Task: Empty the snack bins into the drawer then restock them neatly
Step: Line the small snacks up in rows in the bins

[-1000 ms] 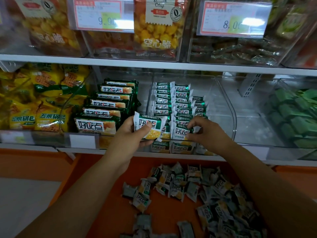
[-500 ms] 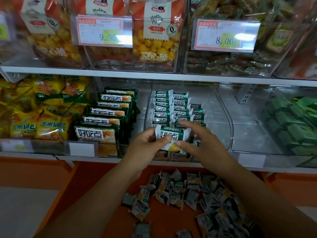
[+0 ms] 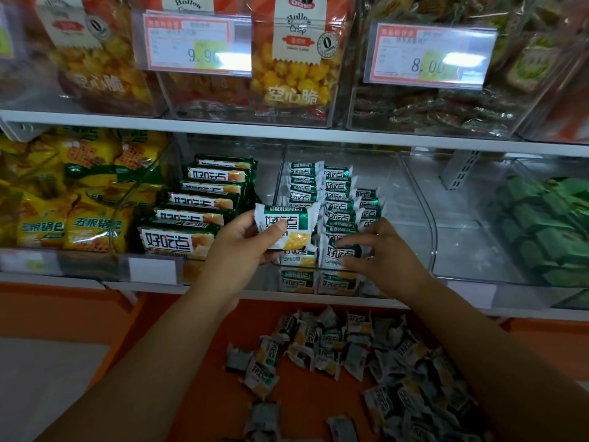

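Observation:
My left hand (image 3: 237, 250) pinches a small green-and-white snack packet (image 3: 287, 226) just in front of the clear middle bin (image 3: 417, 218). Inside that bin, small packets (image 3: 322, 199) stand in neat rows on its left side. My right hand (image 3: 385, 250) reaches into the bin with fingers spread, their tips touching the front packet (image 3: 341, 252) of the second row. Below the shelf, the open orange drawer (image 3: 197, 371) holds a loose heap of several of the same packets (image 3: 366, 362).
A bin of larger green packs (image 3: 197, 212) stands to the left, yellow bags (image 3: 63, 202) beyond it. Dark green packets (image 3: 548, 224) fill the bin at right. Upper shelf bins carry price tags (image 3: 191, 43). White shelf edge (image 3: 287, 295) runs above the drawer.
My left hand has moved the held packet left and slightly up, away from the row front. My right hand let go of it and now touches the packets in the second row.

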Motion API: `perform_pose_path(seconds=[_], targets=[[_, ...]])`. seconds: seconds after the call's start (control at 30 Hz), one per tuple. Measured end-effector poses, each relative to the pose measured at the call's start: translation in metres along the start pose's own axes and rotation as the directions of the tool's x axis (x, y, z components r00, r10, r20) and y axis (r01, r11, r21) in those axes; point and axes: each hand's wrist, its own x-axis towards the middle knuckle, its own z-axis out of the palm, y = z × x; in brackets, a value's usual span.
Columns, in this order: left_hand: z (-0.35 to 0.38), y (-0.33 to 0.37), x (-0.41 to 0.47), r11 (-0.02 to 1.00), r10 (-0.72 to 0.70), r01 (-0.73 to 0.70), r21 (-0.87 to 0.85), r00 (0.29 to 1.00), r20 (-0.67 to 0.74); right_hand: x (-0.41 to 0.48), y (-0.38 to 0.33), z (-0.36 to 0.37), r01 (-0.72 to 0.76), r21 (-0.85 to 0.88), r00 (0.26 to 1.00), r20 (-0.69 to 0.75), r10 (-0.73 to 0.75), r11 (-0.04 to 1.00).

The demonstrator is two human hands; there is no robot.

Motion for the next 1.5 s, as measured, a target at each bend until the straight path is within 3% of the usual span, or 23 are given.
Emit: perform_pose_path(seconds=[0.1,0.2,0.3,0.37,0.43,0.5,0.6,0.67,0.7,0.8,0.9,1.2,1.5], targets=[[0.001,0.001,-0.002,1.0,-0.014,0.014,0.007,1.0,0.013,0.003,-0.002,0.006,-0.029,0.016,0.999,0.04,0.028,0.999],[0.006,-0.001,-0.002,0.998,-0.025,0.022,0.056,0.998,0.055,-0.001,-0.01,-0.006,0.017,-0.029,0.999,-0.047,-0.018,0.999],[0.017,-0.003,-0.003,0.995,-0.031,0.019,0.096,0.991,0.131,-0.01,-0.032,-0.023,-0.002,0.353,1.0,0.015,-0.004,0.935],[0.024,-0.002,-0.004,0.994,-0.025,0.009,0.107,0.988,0.15,-0.012,-0.042,-0.025,0.016,0.401,0.993,0.104,-0.062,0.916],[0.03,0.0,-0.001,0.978,0.042,-0.063,0.197,0.993,0.109,-0.009,-0.042,-0.025,0.016,0.381,0.992,0.11,-0.062,0.924],[0.028,0.001,0.008,0.895,0.216,-0.212,0.392,0.976,0.034,-0.001,-0.033,-0.032,-0.058,0.421,0.995,0.095,0.02,0.905],[0.015,-0.001,0.03,0.7,0.366,-0.303,0.647,0.93,0.04,0.02,-0.007,-0.053,-0.109,0.257,0.992,-0.038,0.123,0.96],[0.007,-0.009,0.043,0.588,0.307,-0.284,0.757,0.945,0.115,0.039,0.005,-0.066,-0.103,0.075,0.984,-0.135,0.113,0.992],[0.005,-0.014,0.048,0.578,0.26,-0.263,0.772,0.957,0.131,0.05,0.011,-0.071,-0.096,0.003,0.981,-0.168,0.095,0.995],[0.002,-0.028,0.057,0.688,0.191,-0.212,0.694,0.975,0.109,0.087,0.026,-0.081,-0.095,-0.165,0.981,-0.183,0.065,0.982],[0.002,-0.034,0.059,0.709,0.233,-0.25,0.659,0.966,0.115,0.118,0.041,-0.081,-0.093,-0.357,0.984,-0.173,0.032,0.929],[-0.001,-0.041,0.06,0.719,0.229,-0.249,0.649,0.966,0.117,0.175,0.049,-0.061,-0.1,-0.493,0.994,-0.013,0.108,0.864],[-0.002,-0.042,0.061,0.72,0.22,-0.235,0.653,0.97,0.106,0.201,0.074,-0.059,0.036,-0.655,0.997,0.074,0.016,0.755]])
